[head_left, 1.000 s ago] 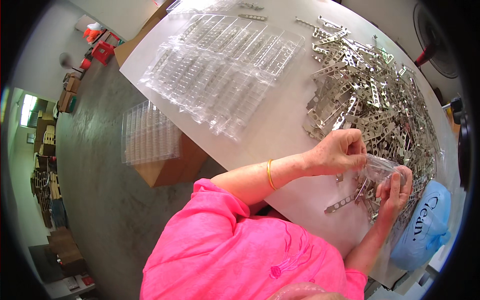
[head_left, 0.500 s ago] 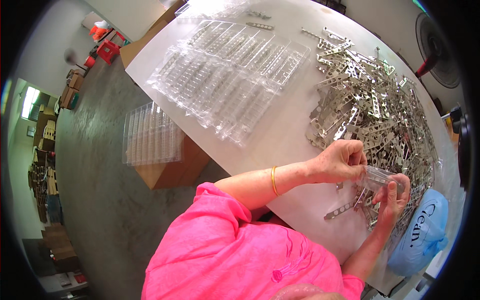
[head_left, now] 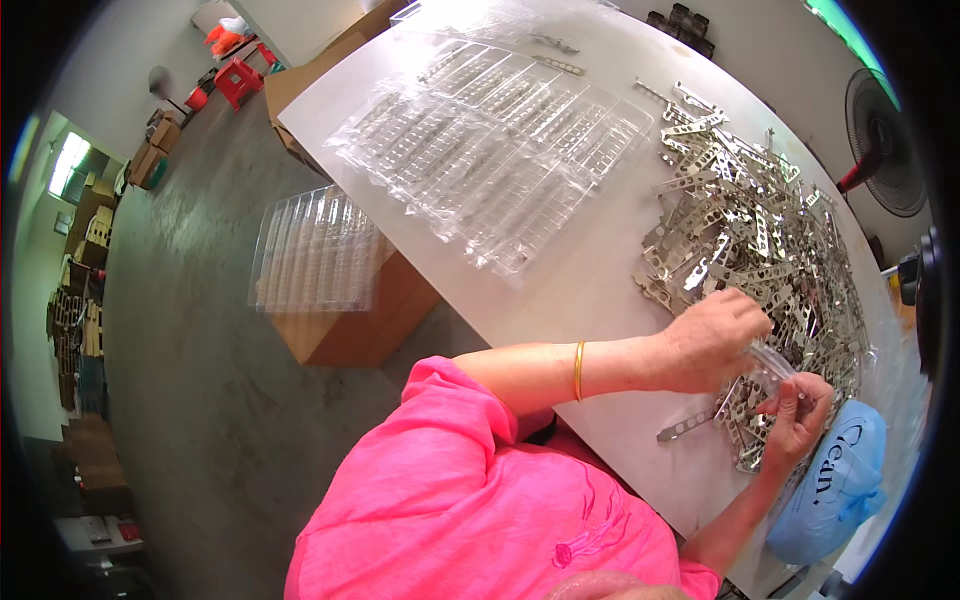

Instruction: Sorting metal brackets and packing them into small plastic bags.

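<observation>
My right hand (head_left: 798, 418) grips a narrow piece of clear plastic (head_left: 772, 362), a bag or sleeve by its look, between thumb and fingers. At the plastic's other end my left hand (head_left: 712, 338) is closed, its fingers curled downward; what they hold is hidden. Both hands are over the near edge of a heap of perforated metal strips (head_left: 735, 235). One loose strip (head_left: 686, 426) lies on the table below my left hand.
Clear plastic trays (head_left: 480, 150) cover the table's (head_left: 570, 285) left part. More trays (head_left: 315, 250) sit on a cardboard box (head_left: 365, 320) by the left edge. A tied blue bag (head_left: 830, 490) lies beside my right wrist. A black fan (head_left: 880, 140) is at the far right.
My left hand has lifted its fingers over the plastic's end and turned its back up. The plastic has tilted more steeply in my right hand. The whole view has shifted slightly.
</observation>
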A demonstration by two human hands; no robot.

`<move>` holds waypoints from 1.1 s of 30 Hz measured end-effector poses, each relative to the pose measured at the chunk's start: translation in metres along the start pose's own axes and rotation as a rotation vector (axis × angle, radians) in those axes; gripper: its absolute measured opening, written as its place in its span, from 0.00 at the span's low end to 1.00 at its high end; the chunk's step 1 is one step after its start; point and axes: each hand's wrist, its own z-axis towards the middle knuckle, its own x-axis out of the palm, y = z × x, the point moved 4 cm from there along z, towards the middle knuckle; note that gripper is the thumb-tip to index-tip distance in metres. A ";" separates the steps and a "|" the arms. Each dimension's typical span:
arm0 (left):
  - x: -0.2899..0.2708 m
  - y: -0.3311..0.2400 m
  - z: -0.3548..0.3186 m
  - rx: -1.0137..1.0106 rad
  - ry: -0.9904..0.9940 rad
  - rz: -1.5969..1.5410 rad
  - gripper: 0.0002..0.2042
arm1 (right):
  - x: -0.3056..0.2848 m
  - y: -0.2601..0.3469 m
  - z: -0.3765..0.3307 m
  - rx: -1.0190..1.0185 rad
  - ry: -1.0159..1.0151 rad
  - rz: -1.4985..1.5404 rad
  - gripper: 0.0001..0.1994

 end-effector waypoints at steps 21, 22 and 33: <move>-0.318 0.048 -0.013 -0.315 -0.225 0.866 0.05 | -0.036 0.025 -0.095 -0.177 0.144 -0.421 0.05; -0.351 0.055 -0.018 -0.301 -0.244 0.999 0.06 | -0.039 0.025 -0.107 -0.240 0.127 -0.617 0.03; -0.470 0.125 -0.033 -0.835 -0.047 1.285 0.06 | -0.070 -0.017 -0.182 0.161 0.129 -0.726 0.09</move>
